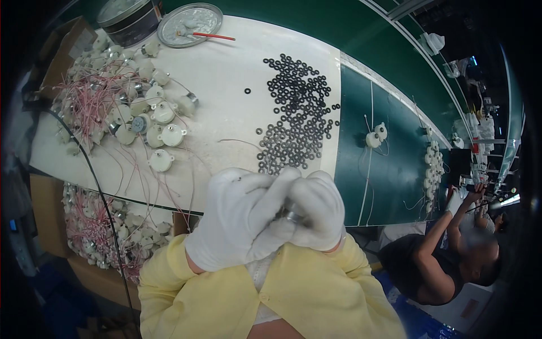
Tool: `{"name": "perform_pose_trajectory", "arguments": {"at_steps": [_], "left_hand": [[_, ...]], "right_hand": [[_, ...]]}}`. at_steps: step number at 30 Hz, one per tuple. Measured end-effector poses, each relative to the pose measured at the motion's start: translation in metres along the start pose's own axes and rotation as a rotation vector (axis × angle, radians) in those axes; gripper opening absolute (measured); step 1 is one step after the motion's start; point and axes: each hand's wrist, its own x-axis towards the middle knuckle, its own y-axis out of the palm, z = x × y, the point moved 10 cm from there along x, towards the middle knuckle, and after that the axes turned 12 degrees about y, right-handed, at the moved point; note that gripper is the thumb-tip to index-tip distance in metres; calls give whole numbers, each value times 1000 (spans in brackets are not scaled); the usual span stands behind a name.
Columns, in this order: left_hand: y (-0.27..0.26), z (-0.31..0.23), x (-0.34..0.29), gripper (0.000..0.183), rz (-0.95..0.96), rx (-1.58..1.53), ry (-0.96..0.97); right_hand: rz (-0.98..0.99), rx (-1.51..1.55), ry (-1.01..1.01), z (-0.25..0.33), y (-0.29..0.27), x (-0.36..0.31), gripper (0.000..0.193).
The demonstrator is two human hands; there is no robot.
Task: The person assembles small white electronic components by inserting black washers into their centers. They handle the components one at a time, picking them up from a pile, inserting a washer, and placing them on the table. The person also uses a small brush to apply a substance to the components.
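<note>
In front of my chest my left hand [231,220], in a white glove, is closed, its fingers meeting those of my right hand [319,212]. My right hand, gloved in white too, curls round the same thing. Between them shows the silvery metal of a small motor [293,216]; most of it is covered by the fingers. Just beyond the hands spreads a patch of small black rings [296,113]. To the left lies a heap of motors with whitish plastic housings [161,161] and pink wires [93,104].
A tub [130,25] and a lid with grey paste [203,25] and a red-handled brush [214,36] stand at the far left. More motors fill a carton [48,212] below the table edge. Motors [372,139] lie on the green surface; a co-worker [435,260] is at right.
</note>
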Motion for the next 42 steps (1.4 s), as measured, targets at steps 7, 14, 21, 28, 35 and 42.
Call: {"name": "perform_pose_trajectory", "arguments": {"at_steps": [7, 14, 21, 28, 35, 42], "left_hand": [[-56, 22, -44, 38, -58, 763, -120], [-70, 54, -77, 42, -44, 909, -414], [-60, 47, -78, 44, -116, 588, -245], [-62, 54, -83, 49, -189, 744, -406], [-51, 48, -74, 41, -72, 810, -419], [-45, 56, -72, 40, -58, 695, -431]], "right_hand": [[1, 780, 735, -102, -38, -67, 28], [103, -413, 324, -97, -39, -43, 24], [-114, -547, 571, -119, -74, -40, 28], [-48, -666, 282, -98, -66, -26, 17], [0, -342, 475, -133, -72, -26, 21], [80, -28, 634, -151, -70, -35, 23]]}}
